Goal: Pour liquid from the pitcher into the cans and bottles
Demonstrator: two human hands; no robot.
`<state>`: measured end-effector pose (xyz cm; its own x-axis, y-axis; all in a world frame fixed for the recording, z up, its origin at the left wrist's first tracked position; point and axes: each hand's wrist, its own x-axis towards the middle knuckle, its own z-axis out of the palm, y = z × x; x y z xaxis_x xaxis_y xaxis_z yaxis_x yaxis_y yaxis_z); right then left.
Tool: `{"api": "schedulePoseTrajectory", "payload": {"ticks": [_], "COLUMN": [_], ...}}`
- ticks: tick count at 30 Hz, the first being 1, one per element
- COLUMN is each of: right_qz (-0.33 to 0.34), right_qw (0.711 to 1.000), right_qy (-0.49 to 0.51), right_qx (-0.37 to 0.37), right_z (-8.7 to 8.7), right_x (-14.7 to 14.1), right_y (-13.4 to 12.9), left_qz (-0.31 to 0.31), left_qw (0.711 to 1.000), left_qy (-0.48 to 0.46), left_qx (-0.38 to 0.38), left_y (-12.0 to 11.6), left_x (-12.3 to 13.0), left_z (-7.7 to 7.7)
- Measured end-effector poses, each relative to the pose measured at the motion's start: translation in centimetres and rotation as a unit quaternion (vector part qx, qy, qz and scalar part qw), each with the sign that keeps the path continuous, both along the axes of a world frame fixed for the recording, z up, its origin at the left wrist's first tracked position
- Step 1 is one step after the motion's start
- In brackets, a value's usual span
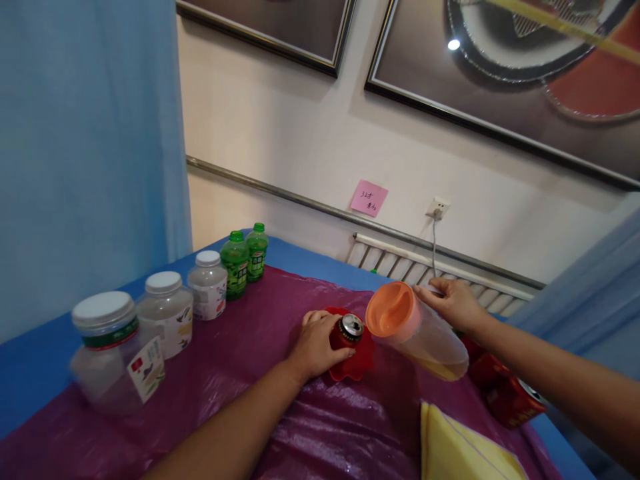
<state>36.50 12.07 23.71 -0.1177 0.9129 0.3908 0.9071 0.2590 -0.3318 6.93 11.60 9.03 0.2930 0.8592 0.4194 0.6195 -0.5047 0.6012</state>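
My left hand [316,343] is wrapped round a dark red drink can [345,332], its opened silver top facing up. The can stands on a red scalloped mat or dish [367,350]; which of the two I cannot tell. In my right hand [453,303] is the handle of a clear plastic pitcher [433,340] with an orange lid. The pitcher is tilted, its lid toward the can and a little apart from it. Some yellowish liquid shows low inside the pitcher.
Clear jars with white lids [165,313] and two green bottles [235,267] line the left side. Red cans [513,400] stand at right, partly behind my arm. A folded yellow cloth [460,447] lies in front on the purple plastic sheet [240,373]. Behind are a radiator [400,267] and wall.
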Motion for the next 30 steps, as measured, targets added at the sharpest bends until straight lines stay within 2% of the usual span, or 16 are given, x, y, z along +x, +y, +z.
{"api": "schedulePoseTrajectory", "payload": {"ticks": [21,30], "right_qz": [-0.009,-0.015], "right_qw": [1.0,1.0], "right_qy": [-0.018,-0.011], "right_qx": [0.009,-0.016], "right_z": [0.14,0.24], "right_x": [-0.35,-0.47], "right_y": [-0.39,-0.48], "left_qz": [-0.002,-0.004], "left_qw": [1.0,1.0], "left_qy": [-0.001,0.001], "left_qx": [-0.003,0.001], "left_y": [0.0,-0.09], "left_x": [0.0,-0.02], "left_z": [0.11,0.2]}}
